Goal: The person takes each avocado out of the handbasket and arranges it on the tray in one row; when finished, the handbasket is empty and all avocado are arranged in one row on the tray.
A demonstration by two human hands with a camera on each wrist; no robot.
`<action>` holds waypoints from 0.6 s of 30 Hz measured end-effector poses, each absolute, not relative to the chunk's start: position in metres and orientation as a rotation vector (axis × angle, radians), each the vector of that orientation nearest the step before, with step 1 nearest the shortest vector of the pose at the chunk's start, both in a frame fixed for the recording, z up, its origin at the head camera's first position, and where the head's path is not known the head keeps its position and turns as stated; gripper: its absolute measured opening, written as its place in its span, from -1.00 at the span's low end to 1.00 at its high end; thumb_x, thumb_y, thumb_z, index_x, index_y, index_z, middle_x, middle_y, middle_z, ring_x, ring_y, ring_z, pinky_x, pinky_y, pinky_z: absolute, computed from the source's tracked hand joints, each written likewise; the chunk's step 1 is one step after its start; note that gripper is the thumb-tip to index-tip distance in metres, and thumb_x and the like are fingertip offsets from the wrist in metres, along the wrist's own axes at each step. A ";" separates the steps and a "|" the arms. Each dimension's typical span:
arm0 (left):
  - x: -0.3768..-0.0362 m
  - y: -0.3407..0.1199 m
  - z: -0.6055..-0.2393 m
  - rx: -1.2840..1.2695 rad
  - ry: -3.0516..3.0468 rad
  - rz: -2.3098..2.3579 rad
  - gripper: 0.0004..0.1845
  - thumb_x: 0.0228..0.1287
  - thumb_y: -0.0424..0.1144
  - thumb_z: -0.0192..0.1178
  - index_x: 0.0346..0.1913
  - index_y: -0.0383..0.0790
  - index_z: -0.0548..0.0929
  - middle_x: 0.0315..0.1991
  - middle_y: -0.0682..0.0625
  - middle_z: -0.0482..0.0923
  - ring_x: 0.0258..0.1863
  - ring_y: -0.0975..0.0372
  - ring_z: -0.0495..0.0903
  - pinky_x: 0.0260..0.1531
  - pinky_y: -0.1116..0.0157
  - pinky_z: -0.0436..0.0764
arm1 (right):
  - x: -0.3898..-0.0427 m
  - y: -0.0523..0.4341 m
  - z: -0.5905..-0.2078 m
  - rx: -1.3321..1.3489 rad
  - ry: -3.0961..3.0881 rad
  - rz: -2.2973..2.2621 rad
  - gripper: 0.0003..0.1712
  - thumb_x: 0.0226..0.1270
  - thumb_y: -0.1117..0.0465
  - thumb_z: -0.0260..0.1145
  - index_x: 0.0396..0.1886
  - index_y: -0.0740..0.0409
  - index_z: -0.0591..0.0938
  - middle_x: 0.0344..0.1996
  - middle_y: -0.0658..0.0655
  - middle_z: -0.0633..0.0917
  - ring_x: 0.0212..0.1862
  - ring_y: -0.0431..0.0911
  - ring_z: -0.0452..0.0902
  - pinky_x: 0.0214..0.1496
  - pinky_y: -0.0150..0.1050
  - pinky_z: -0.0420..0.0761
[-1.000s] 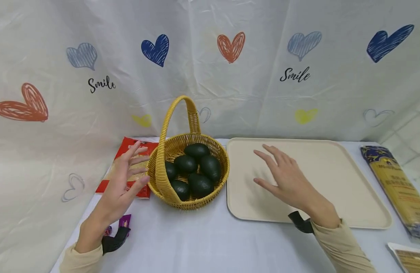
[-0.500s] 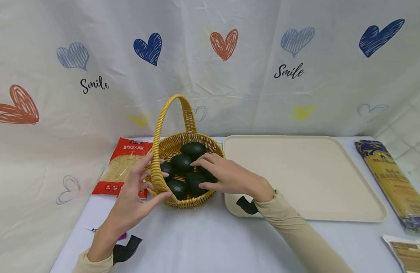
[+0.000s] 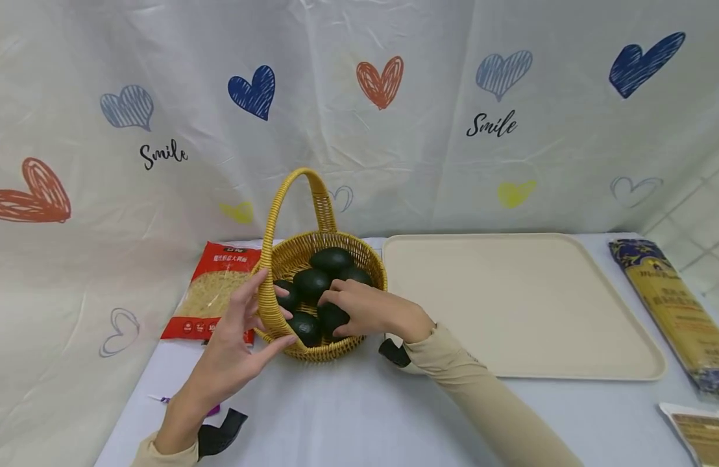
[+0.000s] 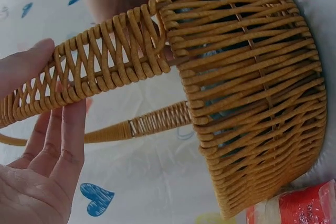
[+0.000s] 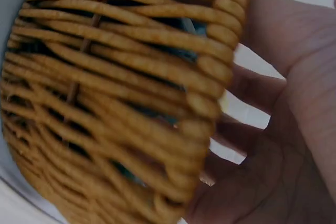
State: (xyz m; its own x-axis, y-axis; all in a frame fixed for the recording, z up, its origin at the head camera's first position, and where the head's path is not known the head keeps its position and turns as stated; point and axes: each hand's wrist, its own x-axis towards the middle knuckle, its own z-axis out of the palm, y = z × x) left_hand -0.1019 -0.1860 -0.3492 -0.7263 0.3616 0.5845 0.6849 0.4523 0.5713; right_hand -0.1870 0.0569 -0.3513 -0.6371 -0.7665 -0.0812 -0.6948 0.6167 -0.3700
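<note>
A yellow wicker basket (image 3: 321,353) with a tall arched handle (image 3: 270,243) stands left of centre in the head view, with several dark green avocados (image 3: 311,284) inside. My left hand (image 3: 228,350) holds the near base of the handle; in the left wrist view its thumb lies on one side of the wickerwork (image 4: 105,59) and the fingers on the other. Reaching over the right rim, my right hand (image 3: 374,310) grips a front avocado (image 3: 330,318) with curled fingers. From the right wrist, the basket's wall (image 5: 121,77) hides the fingertips and the fruit.
A cream tray (image 3: 511,305) lies right of the basket. Behind my left hand is a red pasta bag (image 3: 204,292), and a small purple packet (image 3: 213,410) sits by that wrist. A yellow pasta packet (image 3: 671,311) and a flat brown-and-white packet (image 3: 701,431) lie far right.
My right hand has moved left from over the tray into the basket and closed on an avocado. My left hand has come right, from beside the basket onto its handle.
</note>
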 end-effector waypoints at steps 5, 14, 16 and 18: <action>-0.100 -0.185 -0.350 -0.845 -2.363 -1.156 0.30 -0.17 -0.65 0.61 0.63 -0.23 0.05 0.19 -0.13 0.56 -0.07 0.19 0.75 -0.10 0.46 0.68 | -0.193 0.047 -0.356 -1.122 2.596 -0.442 -0.33 0.28 0.05 0.60 0.35 0.06 0.61 0.16 0.16 0.60 0.07 0.04 0.64 0.22 -0.09 0.63; -0.101 -0.186 -0.350 -0.847 -2.369 -1.140 0.31 -0.17 -0.64 0.61 0.64 -0.18 0.04 0.17 -0.13 0.57 -0.09 0.18 0.75 -0.16 0.48 0.67 | -0.196 0.053 -0.358 -1.127 2.564 -0.593 -0.37 0.27 0.12 0.58 0.33 0.00 0.62 0.15 0.14 0.58 0.09 0.05 0.57 0.17 -0.06 0.62; -0.101 -0.186 -0.349 -0.855 -2.362 -1.149 0.30 -0.16 -0.64 0.61 0.64 -0.19 0.05 0.17 -0.13 0.57 -0.10 0.16 0.75 -0.18 0.48 0.67 | -0.194 0.060 -0.352 -1.131 2.564 -0.687 -0.36 0.28 0.15 0.55 0.36 0.03 0.61 0.16 0.15 0.56 0.10 0.03 0.56 0.16 -0.07 0.61; -0.101 -0.185 -0.348 -0.860 -2.356 -1.157 0.30 -0.15 -0.64 0.61 0.64 -0.20 0.05 0.16 -0.12 0.57 -0.11 0.15 0.76 -0.20 0.47 0.68 | -0.193 0.070 -0.343 -1.149 2.577 -0.796 -0.36 0.27 0.17 0.52 0.36 0.05 0.61 0.17 0.15 0.55 0.12 0.02 0.53 0.16 -0.06 0.60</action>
State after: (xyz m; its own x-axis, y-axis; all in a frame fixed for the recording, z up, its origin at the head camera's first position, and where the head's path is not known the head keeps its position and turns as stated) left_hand -0.1012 -0.1852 -0.3484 -0.7419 0.3572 0.5675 0.6674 0.4748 0.5736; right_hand -0.1925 0.0696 -0.3428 -0.6740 -0.7382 0.0275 -0.6251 0.5501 -0.5538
